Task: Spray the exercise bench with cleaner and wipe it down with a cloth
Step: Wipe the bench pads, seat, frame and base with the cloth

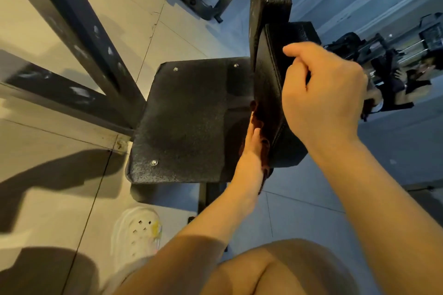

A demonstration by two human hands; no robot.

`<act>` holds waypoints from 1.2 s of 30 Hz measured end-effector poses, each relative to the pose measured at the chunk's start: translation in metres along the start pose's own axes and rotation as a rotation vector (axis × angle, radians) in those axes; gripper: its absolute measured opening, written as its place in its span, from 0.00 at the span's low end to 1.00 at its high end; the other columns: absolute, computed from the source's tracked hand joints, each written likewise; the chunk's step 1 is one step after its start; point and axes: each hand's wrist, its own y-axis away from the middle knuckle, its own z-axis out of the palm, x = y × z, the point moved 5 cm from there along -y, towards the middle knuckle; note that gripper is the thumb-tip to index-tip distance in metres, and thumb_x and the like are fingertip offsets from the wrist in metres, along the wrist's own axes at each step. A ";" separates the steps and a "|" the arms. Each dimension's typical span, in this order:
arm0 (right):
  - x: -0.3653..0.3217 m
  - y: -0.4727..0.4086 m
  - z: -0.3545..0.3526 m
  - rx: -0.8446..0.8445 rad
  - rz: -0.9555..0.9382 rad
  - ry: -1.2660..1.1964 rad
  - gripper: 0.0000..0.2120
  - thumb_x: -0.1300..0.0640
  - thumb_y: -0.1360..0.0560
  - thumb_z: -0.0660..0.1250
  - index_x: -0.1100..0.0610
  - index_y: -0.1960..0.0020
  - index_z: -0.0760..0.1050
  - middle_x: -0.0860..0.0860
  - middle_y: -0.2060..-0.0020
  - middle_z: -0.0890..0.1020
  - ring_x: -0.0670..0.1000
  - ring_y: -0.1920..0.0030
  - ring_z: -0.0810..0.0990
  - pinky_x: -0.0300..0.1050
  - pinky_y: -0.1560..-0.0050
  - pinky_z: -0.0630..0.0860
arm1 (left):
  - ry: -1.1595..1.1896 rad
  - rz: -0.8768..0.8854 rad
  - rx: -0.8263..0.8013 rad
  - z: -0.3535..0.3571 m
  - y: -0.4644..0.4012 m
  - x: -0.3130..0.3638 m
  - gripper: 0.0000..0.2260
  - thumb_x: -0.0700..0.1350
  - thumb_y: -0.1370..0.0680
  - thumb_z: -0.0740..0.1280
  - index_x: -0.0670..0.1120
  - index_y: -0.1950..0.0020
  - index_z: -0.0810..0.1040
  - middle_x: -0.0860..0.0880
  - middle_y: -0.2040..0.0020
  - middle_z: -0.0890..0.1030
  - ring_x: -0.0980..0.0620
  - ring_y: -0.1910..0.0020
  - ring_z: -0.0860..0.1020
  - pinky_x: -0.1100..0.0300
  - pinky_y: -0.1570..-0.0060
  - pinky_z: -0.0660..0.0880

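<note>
Right hand (323, 93) grip curled over bench pad (268, 103) edge, left hand (253, 148) grip pressing cloth (260, 127) beneath.

Pale tiled floor (60, 187) crossed by long shadows, dark steel machine frame (79, 31) at left, more gym equipment (393, 64) beyond at right
</note>
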 end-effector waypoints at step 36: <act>0.034 0.161 0.204 -0.559 -0.030 0.060 0.26 0.49 0.23 0.52 0.63 0.39 0.80 0.60 0.44 0.83 0.61 0.42 0.81 0.53 0.34 0.60 | -0.142 -0.035 0.374 -0.181 0.019 0.111 0.23 0.65 0.19 0.52 0.54 0.38 0.79 0.46 0.38 0.80 0.50 0.49 0.81 0.55 0.44 0.74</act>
